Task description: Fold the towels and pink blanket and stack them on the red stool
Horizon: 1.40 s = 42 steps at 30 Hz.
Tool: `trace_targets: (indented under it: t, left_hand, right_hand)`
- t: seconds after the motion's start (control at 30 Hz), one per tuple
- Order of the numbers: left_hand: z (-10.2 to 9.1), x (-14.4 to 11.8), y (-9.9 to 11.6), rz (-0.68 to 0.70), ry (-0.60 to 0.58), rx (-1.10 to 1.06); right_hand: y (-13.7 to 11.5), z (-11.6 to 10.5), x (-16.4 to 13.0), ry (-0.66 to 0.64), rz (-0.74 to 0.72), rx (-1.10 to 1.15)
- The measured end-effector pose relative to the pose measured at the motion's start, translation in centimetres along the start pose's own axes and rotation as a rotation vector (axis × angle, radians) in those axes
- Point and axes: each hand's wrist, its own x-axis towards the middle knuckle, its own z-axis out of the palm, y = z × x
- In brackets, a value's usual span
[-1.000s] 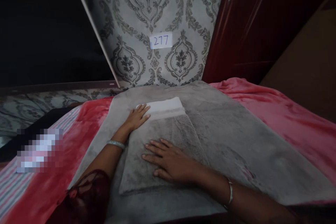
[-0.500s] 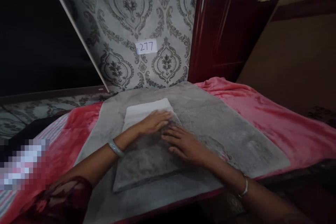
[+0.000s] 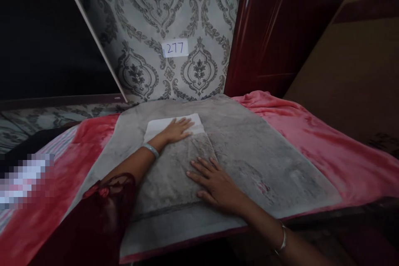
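Observation:
A folded grey plush cloth (image 3: 165, 178) lies on a wider grey cloth (image 3: 249, 133). White material (image 3: 157, 126), perhaps its lining or waistband, shows at the far end. Across the white part rests my left hand (image 3: 177, 130), palm down with fingers spread. My right hand (image 3: 216, 185) lies flat on the right near side of the folded cloth, fingers apart. Neither hand grips anything. The undersides of both hands are hidden.
Red blankets (image 3: 311, 141) show on both sides of the grey cloth. Behind stands a patterned wall (image 3: 199, 16) with a paper label (image 3: 175, 48) marked 277. A dark screen (image 3: 46, 33) is at left, a dark red door (image 3: 264, 29) and a brown board (image 3: 352, 75) at right.
My left hand has moved away from me onto the white part and spread its fingers. My right hand has shifted slightly toward me. The view has tilted a little.

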Motion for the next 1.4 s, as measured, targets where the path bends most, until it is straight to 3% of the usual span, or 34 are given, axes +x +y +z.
trace_targets:
  t: [0.1, 0.2, 0.37, 0.5, 0.6, 0.67, 0.77, 0.9, 1.0, 1.13, 1.23, 1.4]
  left_hand:
    - [0.2, 0.0, -2.2, -0.325, 0.09, 0.002]
    - [0.0, -0.2, -2.7, -0.426, 0.114, -0.014]
    - [-1.8, -3.1, -1.2, -0.392, 0.054, -0.082]
    - [-1.8, -10.7, 2.5, -0.155, 0.122, -0.126]
    - [0.0, -17.0, 5.9, 0.038, 0.126, -0.175]
    - [1.4, -19.7, 7.5, 0.061, 0.111, -0.224]
    - [2.8, -20.9, 8.0, 0.032, 0.111, -0.263]
    - [3.5, -21.1, 7.3, -0.045, 0.156, -0.356]
    - [4.1, -23.0, 7.1, -0.324, 0.333, -0.661]
    - [4.2, -26.6, 7.7, -0.629, 0.556, -1.43]
    - [3.3, -27.9, 8.5, -0.699, 0.504, -1.843]
    - [2.3, -26.9, 9.7, -0.645, 0.345, -1.972]
  right_hand:
    - [0.0, 0.1, 0.0, -0.008, 0.004, 0.0]
    - [0.0, 0.2, -0.1, -0.001, 0.001, -0.01]
    - [0.3, 0.6, -0.3, 0.043, -0.025, -0.036]
    - [0.8, 1.2, -0.5, 0.064, -0.046, -0.047]
    - [1.0, 1.5, -0.6, 0.086, -0.061, -0.06]
    - [1.0, 1.6, -0.7, 0.092, -0.074, -0.073]
    - [1.0, 1.6, -0.7, 0.094, -0.084, -0.094]
    - [1.2, 1.6, -0.6, 0.1, -0.08, -0.104]
    - [1.4, 1.5, -0.8, 0.115, -0.061, -0.092]
    - [0.4, 1.3, -1.3, 0.113, -0.06, -0.115]
    - [-1.4, 1.4, -1.5, 0.116, -0.066, -0.152]
    - [-3.7, 1.7, -1.0, 0.165, -0.009, -0.159]
